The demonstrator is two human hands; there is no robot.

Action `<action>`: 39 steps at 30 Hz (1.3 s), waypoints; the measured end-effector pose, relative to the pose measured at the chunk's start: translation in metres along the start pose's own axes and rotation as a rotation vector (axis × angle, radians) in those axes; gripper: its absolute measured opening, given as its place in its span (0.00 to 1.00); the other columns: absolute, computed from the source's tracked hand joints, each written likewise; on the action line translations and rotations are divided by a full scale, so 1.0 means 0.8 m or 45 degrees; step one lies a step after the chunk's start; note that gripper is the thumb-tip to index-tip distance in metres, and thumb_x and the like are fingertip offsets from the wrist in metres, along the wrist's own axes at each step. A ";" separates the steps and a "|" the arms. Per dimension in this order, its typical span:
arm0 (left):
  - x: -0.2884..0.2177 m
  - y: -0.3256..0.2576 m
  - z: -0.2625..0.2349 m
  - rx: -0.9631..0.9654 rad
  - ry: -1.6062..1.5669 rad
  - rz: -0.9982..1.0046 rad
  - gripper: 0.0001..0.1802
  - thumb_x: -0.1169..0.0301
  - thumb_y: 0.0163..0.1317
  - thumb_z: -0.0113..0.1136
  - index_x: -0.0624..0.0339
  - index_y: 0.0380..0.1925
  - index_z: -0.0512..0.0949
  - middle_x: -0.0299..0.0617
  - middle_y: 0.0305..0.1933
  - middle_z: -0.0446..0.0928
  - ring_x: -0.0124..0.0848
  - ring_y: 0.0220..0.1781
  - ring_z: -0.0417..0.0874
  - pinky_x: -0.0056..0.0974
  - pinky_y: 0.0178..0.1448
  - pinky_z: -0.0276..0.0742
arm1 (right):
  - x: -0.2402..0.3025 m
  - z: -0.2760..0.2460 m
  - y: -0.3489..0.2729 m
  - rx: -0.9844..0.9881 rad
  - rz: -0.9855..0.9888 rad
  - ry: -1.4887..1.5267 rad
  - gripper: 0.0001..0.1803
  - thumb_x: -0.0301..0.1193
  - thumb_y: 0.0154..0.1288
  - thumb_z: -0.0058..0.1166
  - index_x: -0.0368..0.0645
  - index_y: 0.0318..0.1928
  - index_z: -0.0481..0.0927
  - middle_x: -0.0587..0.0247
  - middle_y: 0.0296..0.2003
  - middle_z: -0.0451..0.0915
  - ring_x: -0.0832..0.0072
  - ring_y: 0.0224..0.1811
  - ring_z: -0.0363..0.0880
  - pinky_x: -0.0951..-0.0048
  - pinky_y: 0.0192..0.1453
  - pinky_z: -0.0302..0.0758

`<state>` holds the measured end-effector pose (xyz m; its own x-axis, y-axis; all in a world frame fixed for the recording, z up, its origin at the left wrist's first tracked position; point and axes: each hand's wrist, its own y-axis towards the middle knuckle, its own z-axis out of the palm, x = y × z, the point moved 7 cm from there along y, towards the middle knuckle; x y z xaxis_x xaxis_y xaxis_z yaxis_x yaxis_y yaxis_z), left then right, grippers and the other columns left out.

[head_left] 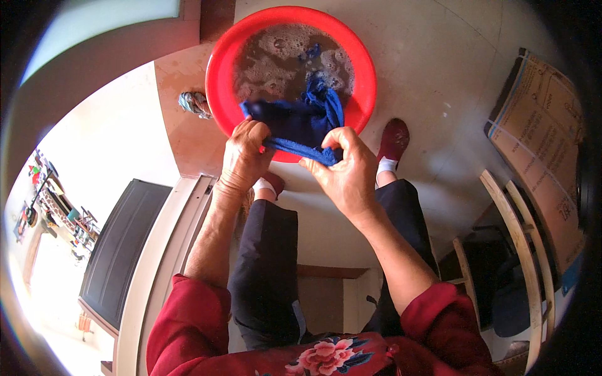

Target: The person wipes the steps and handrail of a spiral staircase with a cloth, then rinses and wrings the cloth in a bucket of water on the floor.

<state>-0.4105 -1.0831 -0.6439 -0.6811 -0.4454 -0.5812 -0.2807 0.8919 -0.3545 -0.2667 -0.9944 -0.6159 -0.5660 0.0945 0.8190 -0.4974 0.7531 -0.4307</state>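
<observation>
the left hand [246,153] and the right hand [343,168] each have a closed grip on the near edge of a wet blue cloth [301,122], fingers curled over the hem and thumbs on top, with the stretch between them pulled fairly taut. the cloth hangs over the near rim of the red basin [219,69], its far end bunched and trailing into the grey, foamy water [276,53]. scrubbing would seem to go best with the fabric kept above the water so the drips fall back inside, one fist working against the other in short strokes, and a fresh part of the hem fed between the hands as each patch comes clean. the basin sits on the concrete floor [439,56], just ahead of the person's feet in dark red shoes [394,139], so the near rim is the edge to mind: leaning on it could tip soapy water toward the shoes. a small crumpled rag [193,102] lies just left of the basin. to the right the floor is open until a flattened cardboard box [545,138] and a wooden chair frame [520,232], both well apart from the hands. on the left a doorway sill [169,238] closes in.
</observation>
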 end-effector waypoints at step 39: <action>0.054 0.033 0.097 -0.181 -0.079 -0.199 0.31 0.85 0.39 0.54 0.50 0.48 0.74 0.54 0.67 0.47 0.54 0.58 0.65 0.41 0.60 0.64 | -0.001 0.025 -0.017 0.369 -0.082 -0.245 0.30 0.32 0.49 0.57 0.33 0.52 0.64 0.41 0.50 0.66 0.52 0.50 0.69 0.62 0.52 0.69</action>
<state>-0.3948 -1.0850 -0.7346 -0.5804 -0.5789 -0.5727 -0.4752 0.8119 -0.3391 -0.2727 -1.0181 -0.6182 -0.6273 -0.0922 0.7733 -0.6864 0.5347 -0.4930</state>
